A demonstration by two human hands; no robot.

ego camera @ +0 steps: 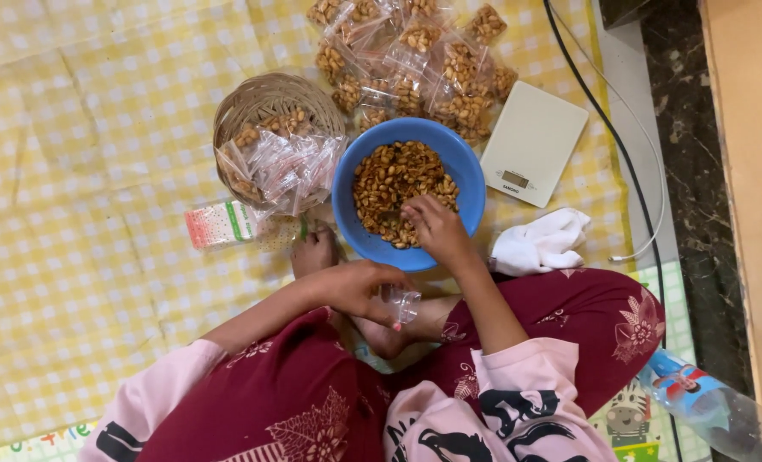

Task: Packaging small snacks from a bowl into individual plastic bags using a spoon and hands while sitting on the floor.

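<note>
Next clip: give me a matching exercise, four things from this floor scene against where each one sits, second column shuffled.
Things:
1. blue bowl
2. kitchen scale
3. wicker basket
4. small clear bag

Places:
A. in the left hand
B. beside the black cable
C. under the right hand, full of nuts
D. left of the bowl, holding empty bags

Pairs: 1-C, 2-B, 3-D, 4-A
</note>
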